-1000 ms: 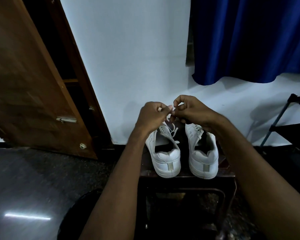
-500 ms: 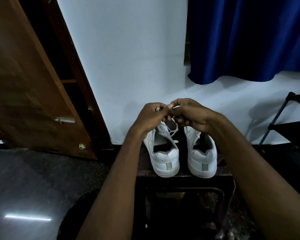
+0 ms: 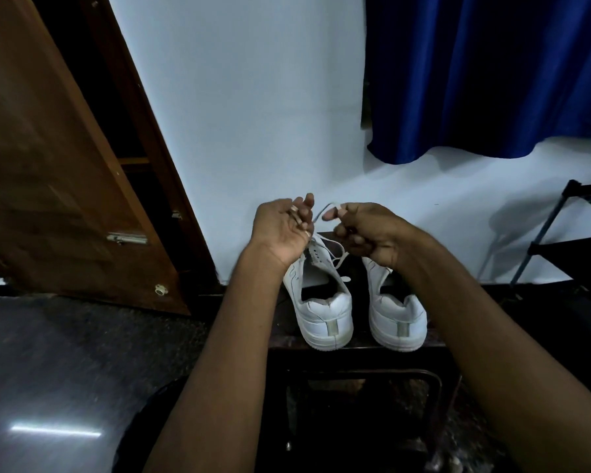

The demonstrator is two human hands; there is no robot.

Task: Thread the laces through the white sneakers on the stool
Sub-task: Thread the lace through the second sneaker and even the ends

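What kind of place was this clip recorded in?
Most likely a room in a home: a wooden door stands ajar, a blue curtain hangs on the white wall, and white sneakers sit on a dark stool.

Both hands above left sneaker (image 3: 325,302) on stool (image 3: 355,346); right hand (image 3: 365,230) pinches lace (image 3: 321,213); left hand (image 3: 284,227) curled.

Smooth white sneakers (image 3: 326,312) below the hands, a brown wood door (image 3: 58,172), blue cloth curtain (image 3: 485,73), shiny dark floor (image 3: 65,387).

Both forearms reach forward, wrists raised. The left hand (image 3: 282,227) turns palm-up, fingers curled, pinching a lace (image 3: 321,213); the right hand (image 3: 365,230) pinches it too, knuckles up.
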